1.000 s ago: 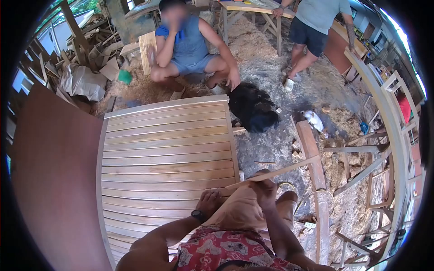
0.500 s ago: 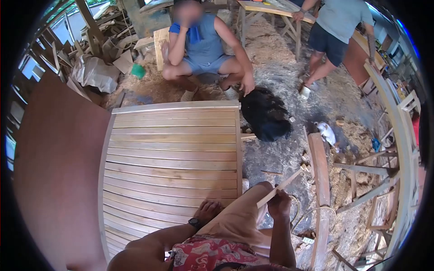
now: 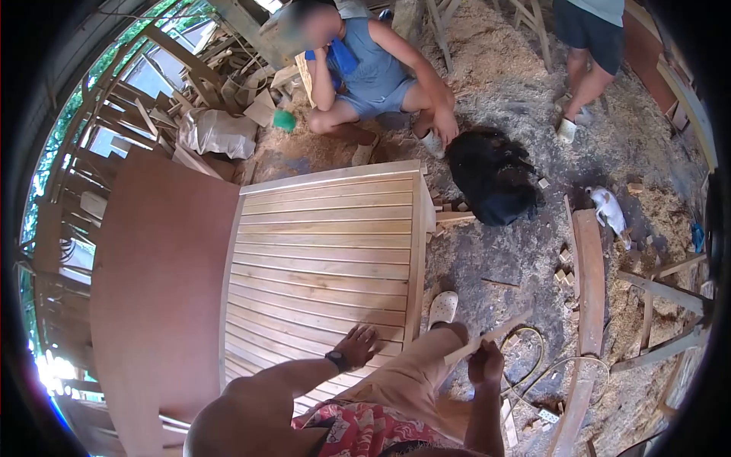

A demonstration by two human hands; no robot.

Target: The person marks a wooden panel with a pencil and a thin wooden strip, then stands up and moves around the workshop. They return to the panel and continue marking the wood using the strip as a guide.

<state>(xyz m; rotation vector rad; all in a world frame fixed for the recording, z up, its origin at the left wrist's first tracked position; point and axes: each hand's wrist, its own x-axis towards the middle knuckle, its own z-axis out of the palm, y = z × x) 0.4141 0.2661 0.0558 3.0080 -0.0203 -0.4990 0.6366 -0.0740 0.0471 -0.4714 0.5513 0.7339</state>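
Observation:
A slatted wooden panel (image 3: 320, 266) in a pale frame lies in front of me, left of the middle. My left hand (image 3: 358, 346) rests on its slats near the right front part, fingers spread, with a dark watch on the wrist. Closed round a thin flat wood strip (image 3: 499, 333), my right hand (image 3: 485, 362) is beside my right knee. The strip points up and to the right over the floor.
A person (image 3: 381, 65) squats behind the panel, one hand near a black dog (image 3: 491, 175). A second person (image 3: 586, 61) stands at the back right. A small white animal (image 3: 608, 213), a long beam (image 3: 590, 305), a looped hose (image 3: 542, 350) and a brown sheet (image 3: 164, 289) are around.
The whole view has turned left, so the scene sits further right. My left hand has moved up the slats and its fingers are more spread. The strip stays in my right hand.

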